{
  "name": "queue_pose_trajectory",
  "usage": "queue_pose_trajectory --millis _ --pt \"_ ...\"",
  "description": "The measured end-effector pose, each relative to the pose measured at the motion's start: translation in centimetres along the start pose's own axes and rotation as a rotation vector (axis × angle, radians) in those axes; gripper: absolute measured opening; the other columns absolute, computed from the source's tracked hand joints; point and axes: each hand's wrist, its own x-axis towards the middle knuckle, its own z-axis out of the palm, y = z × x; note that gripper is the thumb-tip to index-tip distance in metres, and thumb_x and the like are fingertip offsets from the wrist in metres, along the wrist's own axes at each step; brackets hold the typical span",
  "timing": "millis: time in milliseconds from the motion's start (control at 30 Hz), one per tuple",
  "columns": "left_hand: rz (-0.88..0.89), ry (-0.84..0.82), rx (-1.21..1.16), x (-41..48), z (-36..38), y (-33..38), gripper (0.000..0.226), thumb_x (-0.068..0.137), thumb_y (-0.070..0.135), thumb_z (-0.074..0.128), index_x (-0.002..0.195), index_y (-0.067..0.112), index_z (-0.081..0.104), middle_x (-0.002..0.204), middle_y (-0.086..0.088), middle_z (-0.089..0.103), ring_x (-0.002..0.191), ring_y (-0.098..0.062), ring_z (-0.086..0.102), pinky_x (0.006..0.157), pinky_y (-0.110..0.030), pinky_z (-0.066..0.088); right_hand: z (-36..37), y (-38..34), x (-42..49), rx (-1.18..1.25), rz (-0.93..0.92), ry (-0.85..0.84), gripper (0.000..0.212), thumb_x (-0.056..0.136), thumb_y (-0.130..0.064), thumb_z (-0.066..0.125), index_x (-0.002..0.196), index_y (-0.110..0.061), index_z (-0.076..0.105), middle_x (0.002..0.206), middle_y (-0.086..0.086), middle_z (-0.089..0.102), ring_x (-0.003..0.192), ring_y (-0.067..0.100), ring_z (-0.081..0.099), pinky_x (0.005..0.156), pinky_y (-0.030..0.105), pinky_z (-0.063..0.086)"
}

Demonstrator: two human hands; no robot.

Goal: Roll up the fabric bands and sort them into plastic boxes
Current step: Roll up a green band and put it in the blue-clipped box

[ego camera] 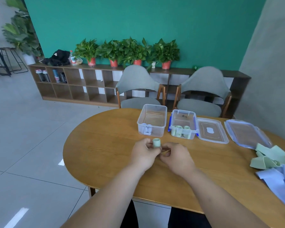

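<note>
Left hand (144, 153) and right hand (174, 156) fingers pinch the roll (156, 142); keep it tight, then aim for the box (184, 111) at one o'clock.

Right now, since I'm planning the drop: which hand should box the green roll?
Probably left: the left hand grips the green roll; the right hand only pinches its tail. The blue-latched box stands ahead.

Brightness: bright, even daylight across the room.
Source: probably from my left; white glare streaks lie on the floor tiles (16, 216).
Shadows: faint and soft-edged on the table (105, 145).
Distortion: wide-angle; the shelf (76, 84) bows toward the frame edge.
Sharpness: my left hand (145, 153), right hand (176, 157) and the green roll (156, 143) look slightly smeared.
</note>
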Motion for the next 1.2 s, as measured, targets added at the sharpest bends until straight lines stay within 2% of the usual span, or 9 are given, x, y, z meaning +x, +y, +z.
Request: queue_pose_trajectory --millis 100,200,267,433,633,767,900,1033,1200 --pt "0.112 -0.063 0.077 0.2 0.7 0.8 0.025 0.079 0.023 0.085 0.099 0.029 0.072 0.089 0.011 0.074 0.078 -0.002 0.069 0.081 -0.03 0.057 -3.2 0.4 0.2 -0.023 -0.016 -0.044 0.039 0.085 -0.017 0.067 0.114 -0.044 0.068 0.103 -0.019 0.074 0.083 -0.002 0.067 0.078 0.022 0.049" --pt "0.214 -0.1 0.143 0.7 1.7 1.7 0.028 0.077 0.029 0.086 0.099 0.032 0.068 0.093 0.012 0.071 0.081 -0.007 0.064 0.079 -0.03 0.053 -5.7 0.7 0.9 0.044 -0.04 -0.012 0.04 0.087 -0.018 0.067 0.121 -0.038 0.068 0.108 -0.022 0.073 0.084 -0.003 0.068 0.087 0.027 0.055" --pt "0.261 -0.13 0.182 1.1 2.3 2.3 0.026 0.079 0.029 0.084 0.098 0.033 0.067 0.094 0.014 0.069 0.083 -0.007 0.062 0.078 -0.028 0.051 -6.9 0.9 1.3 0.065 -0.074 -0.02 0.038 0.086 -0.019 0.07 0.12 -0.037 0.07 0.108 -0.024 0.073 0.084 -0.002 0.07 0.086 0.027 0.056" --pt "0.32 -0.166 0.286 1.9 3.7 3.5 0.03 0.081 0.03 0.082 0.105 0.038 0.065 0.102 0.021 0.067 0.095 -0.001 0.06 0.08 -0.023 0.05 -9.0 1.7 2.4 -0.01 -0.14 -0.034 0.03 0.085 -0.031 0.083 0.11 -0.042 0.069 0.102 -0.019 0.073 0.082 0.001 0.068 0.07 0.007 0.046" --pt "0.311 -0.16 0.315 3.2 5.7 3.6 0.031 0.081 0.038 0.081 0.107 0.038 0.065 0.098 0.02 0.067 0.089 -0.003 0.06 0.072 -0.022 0.047 -9.5 2.9 3.9 -0.143 -0.137 0.033 0.018 0.087 -0.032 0.081 0.104 -0.035 0.077 0.09 -0.011 0.072 0.08 0.003 0.067 0.077 0.024 0.055" --pt "0.319 -0.175 0.341 4.6 6.9 3.3 0.035 0.081 0.044 0.082 0.111 0.039 0.064 0.099 0.021 0.067 0.09 -0.004 0.059 0.076 -0.025 0.05 -9.7 4.1 5.6 -0.196 -0.112 0.001 0.017 0.09 -0.032 0.078 0.107 -0.031 0.078 0.086 -0.009 0.074 0.083 0.005 0.068 0.08 0.03 0.058" --pt "0.298 -0.206 0.336 6.8 7.6 3.6 0.052 0.08 0.044 0.085 0.126 0.039 0.062 0.107 0.023 0.069 0.097 -0.004 0.058 0.083 -0.025 0.049 -10.6 5.3 8.5 -0.211 -0.081 -0.005 0.016 0.092 -0.034 0.077 0.107 -0.03 0.077 0.086 -0.012 0.073 0.083 0.003 0.067 0.077 0.029 0.058" --pt "0.289 -0.201 0.407 9.4 8.0 4.0 0.056 0.083 0.041 0.084 0.134 0.039 0.059 0.115 0.023 0.066 0.103 -0.004 0.06 0.082 -0.023 0.047 -11.4 6.3 12.1 -0.255 -0.069 0.032 0.02 0.092 -0.035 0.077 0.11 -0.027 0.077 0.089 -0.011 0.072 0.086 0.005 0.066 0.078 0.026 0.056" --pt "0.407 -0.098 0.586 11.9 8.1 4.3 0.056 0.087 0.038 0.081 0.138 0.037 0.058 0.12 0.018 0.064 0.118 -0.01 0.048 0.094 -0.035 0.05 -11.5 7.1 16.3 -0.275 -0.058 0.075 0.029 0.093 -0.033 0.078 0.119 -0.023 0.077 0.093 -0.007 0.072 0.09 0.009 0.067 0.083 0.021 0.051"
